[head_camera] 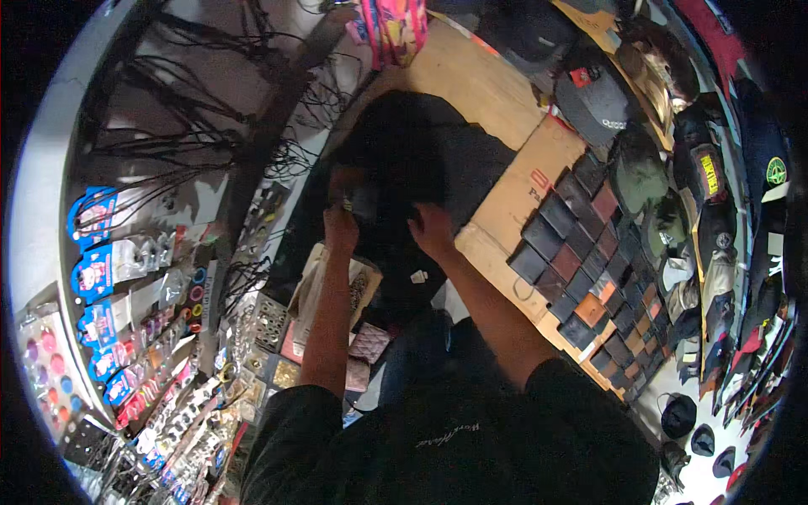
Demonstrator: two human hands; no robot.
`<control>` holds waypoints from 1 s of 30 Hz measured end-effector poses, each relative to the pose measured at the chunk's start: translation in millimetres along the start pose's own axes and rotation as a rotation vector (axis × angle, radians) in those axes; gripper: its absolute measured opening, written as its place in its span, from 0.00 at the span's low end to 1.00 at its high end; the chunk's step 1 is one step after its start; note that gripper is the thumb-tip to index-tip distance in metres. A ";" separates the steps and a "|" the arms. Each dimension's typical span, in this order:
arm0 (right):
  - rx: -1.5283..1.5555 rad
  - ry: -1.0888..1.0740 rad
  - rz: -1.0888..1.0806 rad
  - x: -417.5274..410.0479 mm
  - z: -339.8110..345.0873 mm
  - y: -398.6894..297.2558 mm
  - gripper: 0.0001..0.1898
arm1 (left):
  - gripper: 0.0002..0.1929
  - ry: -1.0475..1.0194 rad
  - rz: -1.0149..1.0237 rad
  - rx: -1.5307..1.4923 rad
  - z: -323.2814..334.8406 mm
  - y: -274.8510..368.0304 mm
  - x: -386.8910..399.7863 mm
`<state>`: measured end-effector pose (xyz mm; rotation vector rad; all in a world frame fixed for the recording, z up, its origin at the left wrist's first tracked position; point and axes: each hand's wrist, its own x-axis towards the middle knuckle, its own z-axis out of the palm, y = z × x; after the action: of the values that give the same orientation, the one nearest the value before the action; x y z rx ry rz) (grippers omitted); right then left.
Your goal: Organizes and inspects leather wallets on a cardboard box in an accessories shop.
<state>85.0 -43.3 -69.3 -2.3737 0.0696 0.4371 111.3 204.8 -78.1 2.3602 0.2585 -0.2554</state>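
Observation:
Over a large black cloth or bag [473, 151], my left hand [341, 228] is closed at the near edge of a dim brown flat item [346, 180], which looks like a wallet. Shadow hides most of that item. To the right, my right hand [432, 228] has its fingers bent over the black material; whether they pinch anything is too dark to see. A small white tag [418, 276] lies on the black surface below the hands. Beneath my left forearm sits an open cardboard box [366, 268] with small metallic pieces inside. Pink quilted wallets [369, 343] lie close to it.
Rows of leather wallets [568, 262] cover a cardboard sheet [505, 196] on the right. Caps [593, 104] are stacked beyond them. On the left hang black cords [183, 145] and packaged trinkets [95, 274]. A bright pink patterned bag [394, 31] is at the far end.

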 end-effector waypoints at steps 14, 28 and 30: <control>0.447 0.007 0.023 -7.9 -30.5 -32.5 0.31 | 0.17 -0.058 0.093 -0.521 8.1 33.9 -65.4; 1.187 0.597 0.244 -303.8 -158.6 22.4 0.18 | 0.11 -0.990 0.026 -0.712 20.6 252.5 -158.6; 1.253 0.851 0.216 -320.9 -151.1 36.5 0.19 | 0.11 -1.099 0.172 -0.654 39.0 266.2 -164.6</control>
<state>-179.2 -193.3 117.3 -1.1439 0.7478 -0.4640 17.8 -29.5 111.2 1.3246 -0.3463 -1.1207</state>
